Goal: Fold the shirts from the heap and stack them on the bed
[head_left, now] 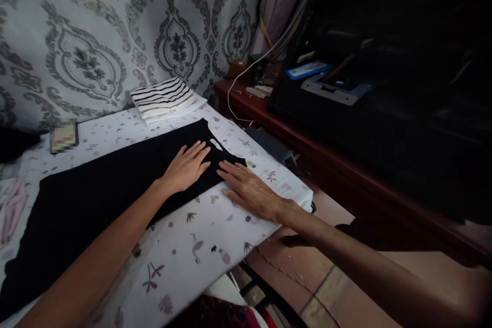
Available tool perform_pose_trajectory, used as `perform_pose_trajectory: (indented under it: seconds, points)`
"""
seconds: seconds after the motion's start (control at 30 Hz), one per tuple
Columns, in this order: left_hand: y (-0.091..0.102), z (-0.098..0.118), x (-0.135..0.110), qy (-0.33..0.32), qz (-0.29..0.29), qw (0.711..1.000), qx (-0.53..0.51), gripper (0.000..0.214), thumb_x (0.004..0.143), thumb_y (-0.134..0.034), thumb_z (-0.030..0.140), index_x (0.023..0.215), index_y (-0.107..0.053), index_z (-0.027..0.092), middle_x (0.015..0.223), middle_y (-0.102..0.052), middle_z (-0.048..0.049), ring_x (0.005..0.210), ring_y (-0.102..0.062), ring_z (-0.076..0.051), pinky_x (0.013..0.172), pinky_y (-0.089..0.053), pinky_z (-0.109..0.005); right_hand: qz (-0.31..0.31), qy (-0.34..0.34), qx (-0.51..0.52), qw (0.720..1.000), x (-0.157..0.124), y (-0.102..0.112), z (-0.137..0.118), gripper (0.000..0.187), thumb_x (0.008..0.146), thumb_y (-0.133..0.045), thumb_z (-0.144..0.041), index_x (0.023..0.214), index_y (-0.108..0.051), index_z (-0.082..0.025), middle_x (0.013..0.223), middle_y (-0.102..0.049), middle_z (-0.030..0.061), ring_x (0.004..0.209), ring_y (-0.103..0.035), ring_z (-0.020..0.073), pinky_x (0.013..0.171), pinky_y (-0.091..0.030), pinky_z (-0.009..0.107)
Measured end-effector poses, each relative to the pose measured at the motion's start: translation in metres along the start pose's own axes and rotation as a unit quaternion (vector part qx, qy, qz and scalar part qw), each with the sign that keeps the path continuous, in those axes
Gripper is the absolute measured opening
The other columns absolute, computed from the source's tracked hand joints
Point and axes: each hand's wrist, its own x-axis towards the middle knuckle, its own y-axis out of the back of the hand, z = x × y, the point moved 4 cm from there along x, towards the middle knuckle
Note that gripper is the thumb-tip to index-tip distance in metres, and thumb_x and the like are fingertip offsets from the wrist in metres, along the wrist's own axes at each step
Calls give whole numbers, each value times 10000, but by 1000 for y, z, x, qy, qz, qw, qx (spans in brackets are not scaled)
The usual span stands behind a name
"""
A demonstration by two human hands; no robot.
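Observation:
A black garment (111,179), perhaps a sleeveless top, lies spread flat across a white printed cloth (226,236). Near its neckline shows a small white label (216,144). My left hand (187,165) rests palm down on the black fabric just short of that label, fingers stretched out. To its right, my right hand (249,189) lies flat at the garment's near corner, its fingertips on the black fabric and its palm over the printed cloth. Neither hand grips anything.
Folded striped fabric (163,97) lies against the patterned wall covering (92,61). A small blurred card-like object (63,136) sits at the left, above pink cloth (11,205). Right of the table stand a reddish wooden cabinet (246,100) and a large dark screen (384,128); a white cable (230,95) hangs there.

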Motion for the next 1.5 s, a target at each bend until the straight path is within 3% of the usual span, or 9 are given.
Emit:
perform_pose_trajectory:
  seconds: [0.13,0.23,0.37,0.53,0.9,1.07,1.23,1.37,1.5]
  points:
    - [3,2,-1,4,4,1000,-1,540,1050,-272,417,1510,-398,166,1627,-326,-118,1533,-219,-248,1232,-211,-512,58,-23,9,998,-1,10,8,381,1024,-394,-292,1310,-624,-188,1436,-564,154,1337,-525,273,1104,-452,499]
    - [7,4,-3,0,11,1000,-12,532,1052,-269,415,1512,-394,179,1622,-337,-121,1532,-223,-247,1230,-215,-519,129,-100,6,987,7,20,22,341,1003,-412,-262,1227,-662,-203,1210,-673,141,1133,-629,273,992,-517,469]
    - [12,7,-6,-11,22,999,-30,521,1053,-278,419,1512,-384,196,1620,-343,-125,1529,-234,-245,1224,-224,-522,98,-194,2,976,21,20,40,187,888,-580,-240,1028,-700,-211,918,-691,84,919,-639,262,869,-515,418]
    - [19,11,-18,-23,18,999,-39,522,1055,-277,431,1505,-390,191,1625,-330,-128,1533,-221,-235,1237,-197,-517,79,-220,56,971,24,25,45,77,807,-568,-184,833,-635,-211,824,-665,49,854,-609,224,804,-465,358]
    - [18,19,-46,-16,-25,998,-61,569,1049,-329,459,1537,-349,166,1650,-265,-112,1546,-162,-212,1261,-153,-473,129,-254,135,949,11,28,47,156,774,-550,-327,871,-628,-233,768,-677,15,720,-609,194,649,-457,306]
    - [16,24,-86,-21,-25,997,-66,588,1049,-309,491,1553,-317,187,1660,-233,-100,1550,-135,-188,1269,-119,-435,124,-221,52,966,7,25,52,314,765,-560,-351,1044,-641,-233,735,-652,18,681,-623,220,661,-485,349]
    - [22,15,-146,7,-15,998,-62,609,1044,-264,537,1568,-271,225,1671,-205,-78,1553,-113,-181,1267,-103,-428,153,-141,-88,974,26,25,39,345,843,-499,-398,1099,-662,-234,965,-692,124,896,-632,337,780,-513,499]
    - [27,-10,-193,84,-37,994,-58,647,1032,-239,578,1575,-253,227,1672,-196,-91,1553,-128,-211,1259,-102,-461,107,-11,-55,993,66,-3,10,427,942,-430,-459,1246,-627,-233,1330,-622,131,1209,-583,334,996,-487,505]
    - [27,-42,-241,175,-35,983,-40,691,1003,-263,637,1572,-257,245,1664,-227,-107,1547,-164,-253,1244,-106,-518,57,11,-67,996,89,-41,3,570,970,-349,-547,1403,-530,-223,1517,-485,142,1393,-457,333,1098,-420,533]
